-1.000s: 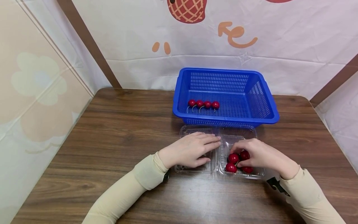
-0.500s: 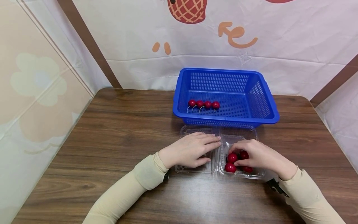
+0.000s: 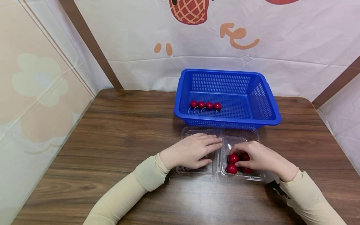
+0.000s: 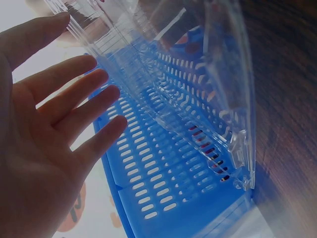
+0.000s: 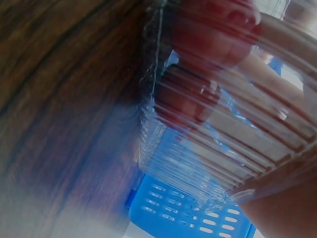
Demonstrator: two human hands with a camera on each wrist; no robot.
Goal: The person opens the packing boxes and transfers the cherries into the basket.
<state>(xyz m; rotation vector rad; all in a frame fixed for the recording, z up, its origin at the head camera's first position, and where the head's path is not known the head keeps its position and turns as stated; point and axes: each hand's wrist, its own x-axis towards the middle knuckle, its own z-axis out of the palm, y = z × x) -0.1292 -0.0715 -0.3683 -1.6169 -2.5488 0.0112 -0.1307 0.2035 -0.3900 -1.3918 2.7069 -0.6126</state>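
Note:
A clear plastic clamshell container (image 3: 218, 173) lies open on the table, its two halves side by side. Several red cherries (image 3: 232, 169) are in the right half, and through the ridged wall another cherry (image 5: 188, 96) shows in the right wrist view. My right hand (image 3: 260, 157) reaches in over them. Its thumb and forefinger pinch the upper left cherry (image 3: 233, 158); the hand partly covers the cherries on the right. Palm down, my left hand (image 3: 192, 150) extends over the left half, fingertips near the middle fold. Its fingers are spread and straight in the left wrist view.
Directly behind the container stands a blue perforated basket (image 3: 253, 121). A row of stemmed cherries (image 3: 209, 106) lies in it, toward the left. The brown wooden table (image 3: 135, 125) meets a printed white curtain (image 3: 135, 34) at the back.
My right hand and the two left cherries in the container have shifted slightly left. The left hand stays in place, and the basket's cherries look the same.

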